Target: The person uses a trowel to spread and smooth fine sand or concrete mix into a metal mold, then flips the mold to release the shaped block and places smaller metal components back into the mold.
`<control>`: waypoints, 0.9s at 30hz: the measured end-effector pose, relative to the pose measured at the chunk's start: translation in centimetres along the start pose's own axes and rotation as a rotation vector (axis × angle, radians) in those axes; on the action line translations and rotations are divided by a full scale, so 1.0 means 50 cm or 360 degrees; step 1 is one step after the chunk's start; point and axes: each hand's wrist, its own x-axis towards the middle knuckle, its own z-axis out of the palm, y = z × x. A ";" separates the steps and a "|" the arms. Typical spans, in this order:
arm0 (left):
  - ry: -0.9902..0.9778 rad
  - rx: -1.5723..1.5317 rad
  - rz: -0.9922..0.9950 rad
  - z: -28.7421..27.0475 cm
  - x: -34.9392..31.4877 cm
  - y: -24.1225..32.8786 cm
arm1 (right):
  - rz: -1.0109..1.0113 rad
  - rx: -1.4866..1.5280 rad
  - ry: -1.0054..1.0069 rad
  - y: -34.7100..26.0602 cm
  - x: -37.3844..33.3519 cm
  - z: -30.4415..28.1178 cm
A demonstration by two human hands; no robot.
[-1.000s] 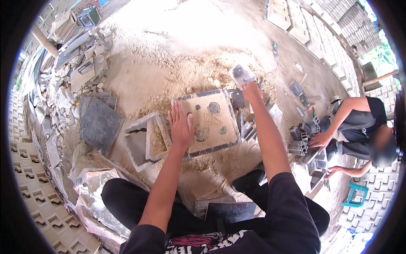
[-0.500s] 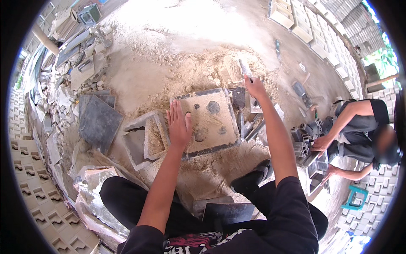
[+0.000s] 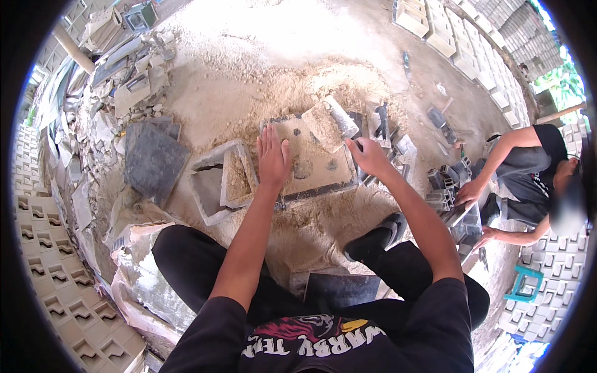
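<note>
A square mould (image 3: 323, 190) with a dark rim lies in front of me, sand-coloured mix and several round dark spots on its face. My left hand (image 3: 273, 156) lies flat along its left edge, fingers stretched out. My right hand (image 3: 371, 156) grips the dark handle of a trowel (image 3: 341, 118), whose pale metal blade is tilted over the mould's far right part. A heap of damp sandy mix (image 3: 321, 126) sits against the blade, above the mould's face. Left of the mould stands a grey rectangular frame (image 3: 208, 186) with a smaller mix-filled frame (image 3: 236, 177) beside my left hand.
Dark flat plates (image 3: 152, 163) and broken rubble (image 3: 102, 127) lie to the left. Loose sandy mix (image 3: 354, 78) spreads beyond the mould. At right a co-worker (image 3: 522, 180) handles a metal mould (image 3: 466, 233). Pale blocks (image 3: 463, 56) line the far right, near a teal stool (image 3: 525, 283).
My right hand has drawn the trowel back from the loose mix to the mould, bringing a heap of mix over it. My left hand stays flat at the mould's left edge.
</note>
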 end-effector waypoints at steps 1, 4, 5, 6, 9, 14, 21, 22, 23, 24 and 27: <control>-0.0005 0.0002 -0.0014 0.001 -0.001 0.001 | -0.0015 -0.0002 0.0071 -0.004 -0.012 0.012; -0.0010 -0.0030 -0.0051 0.006 0.004 0.012 | -0.0012 0.0039 0.0153 -0.009 -0.027 0.010; -0.0004 -0.0072 -0.0068 0.009 0.008 0.020 | -0.0012 0.0037 0.0128 -0.003 -0.023 0.002; -0.0004 -0.0121 -0.0092 0.015 0.008 0.026 | -0.0006 0.0028 0.0096 0.002 -0.021 -0.003; -0.0020 -0.0124 -0.0033 0.041 0.014 0.047 | 0.0258 0.0426 0.0066 0.021 -0.015 -0.006; -0.0481 0.0131 0.0762 0.094 0.021 0.157 | 0.0624 0.0889 0.0077 0.032 0.010 -0.070; -0.0433 0.0520 0.0353 0.081 0.105 0.114 | 0.0660 0.0320 0.0298 0.136 0.087 -0.061; -0.0478 0.0558 0.0222 0.063 0.107 0.102 | 0.0669 0.0214 0.0354 0.145 0.110 -0.054; -0.0466 0.0568 0.0262 0.053 0.096 0.086 | 0.0676 0.0105 0.0408 0.154 0.128 -0.049; -0.0466 0.0570 0.0295 0.050 0.064 0.067 | 0.0679 0.0136 0.0407 0.164 0.138 -0.039; -0.0450 0.0753 0.0387 0.031 -0.025 0.055 | 0.0626 0.0149 0.0415 0.103 0.156 -0.024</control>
